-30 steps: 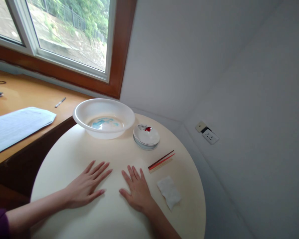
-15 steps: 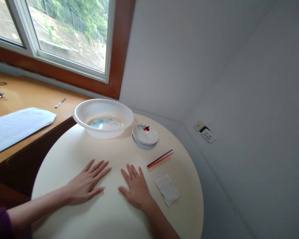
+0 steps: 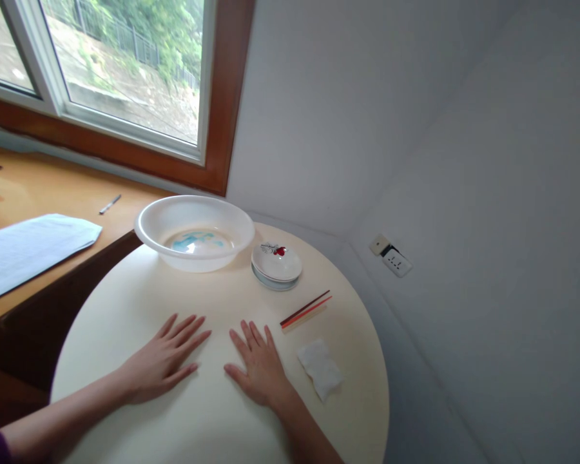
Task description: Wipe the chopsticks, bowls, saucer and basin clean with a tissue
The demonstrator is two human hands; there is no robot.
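My left hand lies flat on the round cream table, fingers spread, holding nothing. To its right, my right hand rests palm down too, open with its fingers apart. Beyond the hands stands a white plastic basin with a blue pattern at its bottom. Beside the basin sits a small stack of dishes, the top one bearing a red and dark design. Dark and red chopsticks lie to the right of my right hand. Nearer me, a folded white cloth or tissue lies on the table.
A wooden desk adjoins the table at the left, with a light blue sheet and a pen on it. A window is above the desk. A wall socket is at the right.
The whole view has shifted slightly, so everything appears a little further left. Both hands stay flat on the table, and the objects keep their places.
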